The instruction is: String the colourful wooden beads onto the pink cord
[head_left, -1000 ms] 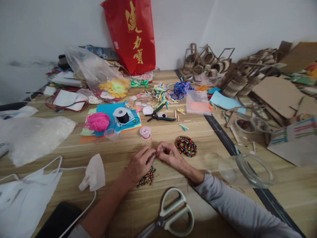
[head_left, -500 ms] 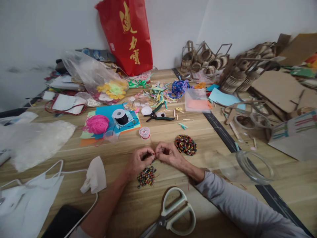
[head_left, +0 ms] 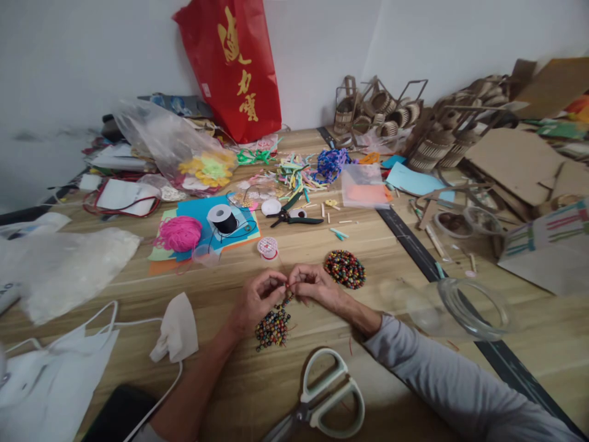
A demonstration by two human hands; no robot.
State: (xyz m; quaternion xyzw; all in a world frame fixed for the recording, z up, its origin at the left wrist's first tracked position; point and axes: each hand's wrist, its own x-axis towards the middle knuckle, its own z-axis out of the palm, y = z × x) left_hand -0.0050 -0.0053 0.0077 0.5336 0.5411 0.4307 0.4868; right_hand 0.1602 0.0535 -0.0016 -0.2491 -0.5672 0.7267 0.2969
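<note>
My left hand [head_left: 254,301] and my right hand [head_left: 313,285] meet fingertip to fingertip above the wooden table [head_left: 350,356], both pinched. Between them is a small red bead on a thin thread. Below the fingertips hangs a string of coloured beads [head_left: 273,325] that lies bunched on the table under my left hand. A pile of loose coloured beads [head_left: 345,269] sits just right of my right hand. A small spool of thread [head_left: 267,247] stands just beyond the hands.
Large scissors [head_left: 322,402] lie near the front edge. A clear jar [head_left: 460,310] lies on its side at right. Pliers [head_left: 294,218], black spool [head_left: 222,217], pink yarn [head_left: 179,233], coloured paper, plastic bags, a red bag [head_left: 232,61] and cardboard pieces crowd the back.
The hands have stayed together at the same spot with small finger movements. The beaded string now hangs a little more visibly below the fingertips. The camera shifted slightly.
</note>
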